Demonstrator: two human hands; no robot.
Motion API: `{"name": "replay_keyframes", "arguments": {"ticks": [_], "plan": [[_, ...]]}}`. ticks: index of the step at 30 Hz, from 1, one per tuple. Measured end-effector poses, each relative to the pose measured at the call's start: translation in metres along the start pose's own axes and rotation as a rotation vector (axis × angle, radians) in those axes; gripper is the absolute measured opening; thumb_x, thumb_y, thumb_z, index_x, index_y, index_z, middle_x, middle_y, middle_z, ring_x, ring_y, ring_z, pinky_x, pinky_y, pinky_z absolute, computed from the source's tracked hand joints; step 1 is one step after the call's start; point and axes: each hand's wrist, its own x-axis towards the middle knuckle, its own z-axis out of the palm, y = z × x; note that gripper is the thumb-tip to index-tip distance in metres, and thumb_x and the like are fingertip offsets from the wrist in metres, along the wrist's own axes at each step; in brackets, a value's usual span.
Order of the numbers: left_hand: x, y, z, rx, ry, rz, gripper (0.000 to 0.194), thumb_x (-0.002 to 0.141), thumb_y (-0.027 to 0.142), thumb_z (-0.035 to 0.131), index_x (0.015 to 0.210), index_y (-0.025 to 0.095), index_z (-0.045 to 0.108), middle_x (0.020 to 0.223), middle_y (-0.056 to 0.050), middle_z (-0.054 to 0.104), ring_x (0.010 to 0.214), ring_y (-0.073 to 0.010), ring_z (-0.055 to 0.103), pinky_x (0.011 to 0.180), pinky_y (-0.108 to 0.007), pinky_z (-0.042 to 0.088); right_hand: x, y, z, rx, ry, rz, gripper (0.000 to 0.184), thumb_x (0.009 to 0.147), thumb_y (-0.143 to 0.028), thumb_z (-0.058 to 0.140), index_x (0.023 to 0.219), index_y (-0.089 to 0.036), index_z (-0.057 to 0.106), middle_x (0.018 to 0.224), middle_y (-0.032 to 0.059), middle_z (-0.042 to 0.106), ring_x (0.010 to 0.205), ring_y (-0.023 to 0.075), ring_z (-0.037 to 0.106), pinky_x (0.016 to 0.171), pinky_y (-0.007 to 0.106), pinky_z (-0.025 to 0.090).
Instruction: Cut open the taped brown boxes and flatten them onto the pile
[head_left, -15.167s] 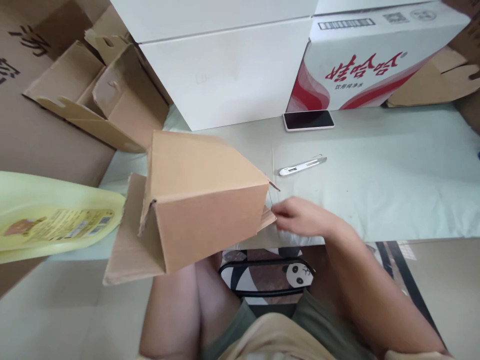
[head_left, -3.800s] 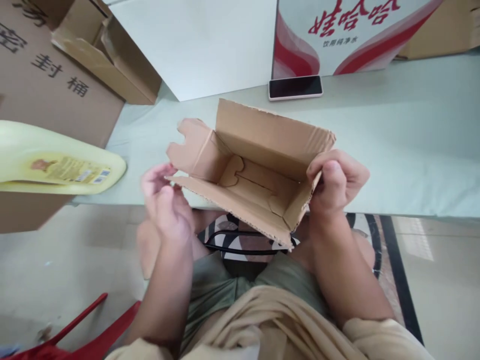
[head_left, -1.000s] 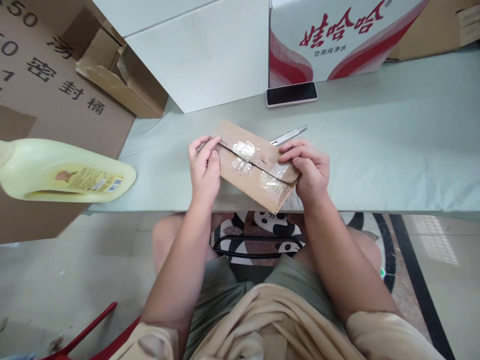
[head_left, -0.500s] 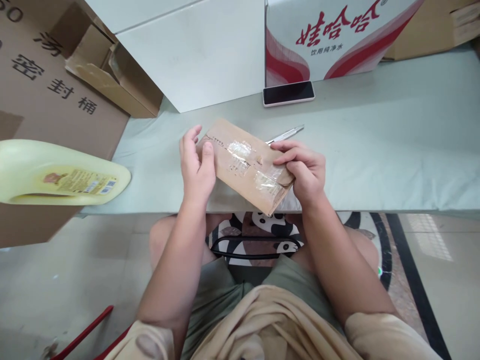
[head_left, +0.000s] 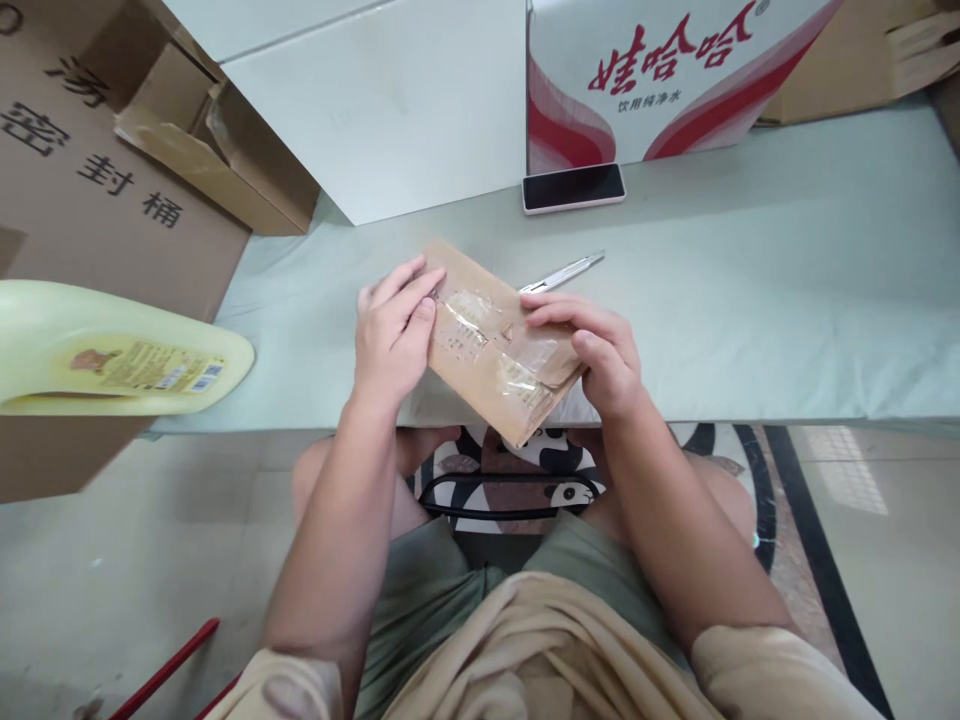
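A flat brown cardboard package point(head_left: 487, 345) with torn strips of clear tape is tilted over the table's front edge. My left hand point(head_left: 395, 330) grips its left side, fingers and thumb bent over the upper face. At the opposite end, my right hand point(head_left: 596, 345) holds the right edge, with fingers over the top and the thumb near the corner. Just behind the right fingers lies a silver utility knife point(head_left: 562, 273) on the cloth. The underside of the package is hidden.
A phone point(head_left: 574, 188) lies before a red-and-white water carton point(head_left: 645, 110) on the cloth-covered table point(head_left: 750, 300). Left of it stands a white box point(head_left: 397, 120). A pale yellow bottle point(head_left: 127, 350) and large cardboard box point(head_left: 67, 210) are at the left; another carton point(head_left: 832, 70) is back right.
My left fingers have come down from a raised position onto the package's face. The package has shifted slightly left and toward me, and my right hand has moved slightly left with it.
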Motion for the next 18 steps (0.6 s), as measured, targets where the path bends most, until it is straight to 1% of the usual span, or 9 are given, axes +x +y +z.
{"name": "replay_keyframes", "arguments": {"ticks": [2, 3, 5, 7, 10, 13, 15, 16, 18], "plan": [[-0.002, -0.001, -0.004, 0.01, -0.017, 0.007, 0.048, 0.106, 0.053, 0.04, 0.135, 0.031, 0.071, 0.153, -0.006, 0.062, 0.144, -0.0293, 0.055, 0.124, -0.05, 0.037, -0.001, 0.002, 0.002, 0.046, 0.057, 0.062, 0.042, 0.094, -0.062, 0.054, 0.107, -0.027, 0.074, 0.127, 0.0062, 0.076, 0.116, 0.0284, 0.071, 0.099, 0.045, 0.055], [-0.003, -0.001, -0.006, 0.016, -0.024, 0.009, 0.048, 0.106, 0.053, 0.04, 0.136, 0.031, 0.071, 0.154, -0.006, 0.061, 0.144, -0.0291, 0.055, 0.124, -0.05, 0.038, -0.001, 0.004, 0.003, 0.057, 0.091, 0.106, 0.046, 0.093, -0.067, 0.052, 0.11, -0.027, 0.07, 0.126, 0.0066, 0.075, 0.11, 0.0273, 0.073, 0.096, 0.044, 0.056], [-0.008, -0.003, -0.01, 0.02, -0.018, 0.01, 0.048, 0.106, 0.053, 0.04, 0.137, 0.031, 0.069, 0.155, -0.006, 0.06, 0.144, -0.0286, 0.055, 0.124, -0.05, 0.039, 0.001, 0.005, 0.004, 0.042, 0.169, 0.191, 0.052, 0.091, -0.072, 0.049, 0.112, -0.027, 0.065, 0.118, 0.0066, 0.075, 0.095, 0.0238, 0.074, 0.09, 0.042, 0.056], [-0.015, -0.006, -0.012, 0.019, 0.006, -0.002, 0.048, 0.106, 0.052, 0.039, 0.138, 0.03, 0.068, 0.156, -0.006, 0.059, 0.145, -0.0282, 0.054, 0.125, -0.05, 0.038, 0.005, 0.006, 0.005, -0.011, 0.236, 0.273, 0.049, 0.091, -0.07, 0.048, 0.107, -0.026, 0.063, 0.107, 0.0058, 0.075, 0.087, 0.0208, 0.073, 0.085, 0.038, 0.055], [-0.03, -0.012, -0.013, 0.012, 0.07, -0.033, 0.048, 0.106, 0.051, 0.039, 0.141, 0.031, 0.065, 0.157, -0.005, 0.057, 0.148, -0.027, 0.051, 0.128, -0.048, 0.037, 0.01, 0.005, 0.006, -0.098, 0.294, 0.439, 0.038, 0.092, -0.058, 0.047, 0.096, -0.024, 0.062, 0.097, 0.0049, 0.074, 0.087, 0.0193, 0.071, 0.079, 0.035, 0.051], [-0.045, -0.019, -0.012, -0.032, 0.156, -0.054, 0.048, 0.106, 0.052, 0.039, 0.141, 0.03, 0.063, 0.157, -0.007, 0.055, 0.15, -0.0266, 0.048, 0.13, -0.047, 0.034, 0.012, 0.008, 0.006, -0.144, 0.252, 0.605, 0.032, 0.089, -0.052, 0.05, 0.092, -0.023, 0.064, 0.099, 0.0047, 0.074, 0.091, 0.0204, 0.069, 0.081, 0.035, 0.052], [-0.052, -0.022, -0.01, -0.078, 0.199, -0.076, 0.049, 0.105, 0.054, 0.04, 0.141, 0.029, 0.063, 0.157, -0.008, 0.055, 0.151, -0.0273, 0.046, 0.132, -0.049, 0.031, 0.01, 0.013, 0.006, -0.145, 0.183, 0.648, 0.033, 0.089, -0.053, 0.052, 0.093, -0.023, 0.066, 0.104, 0.0054, 0.075, 0.091, 0.0216, 0.069, 0.083, 0.037, 0.054], [-0.053, -0.023, -0.01, -0.103, 0.215, -0.095, 0.049, 0.105, 0.055, 0.041, 0.14, 0.029, 0.063, 0.157, -0.008, 0.054, 0.152, -0.0274, 0.045, 0.132, -0.049, 0.029, 0.009, 0.016, 0.005, -0.144, 0.142, 0.635, 0.035, 0.09, -0.055, 0.053, 0.094, -0.023, 0.066, 0.104, 0.0061, 0.076, 0.09, 0.0221, 0.069, 0.082, 0.037, 0.054], [-0.052, -0.025, -0.008, -0.156, 0.243, -0.14, 0.048, 0.104, 0.056, 0.042, 0.138, 0.031, 0.064, 0.158, -0.007, 0.053, 0.154, -0.0266, 0.042, 0.134, -0.048, 0.026, 0.006, 0.022, 0.005, -0.173, 0.061, 0.532, 0.041, 0.093, -0.06, 0.05, 0.097, -0.023, 0.067, 0.103, 0.0074, 0.076, 0.086, 0.0226, 0.069, 0.079, 0.037, 0.055]]}}
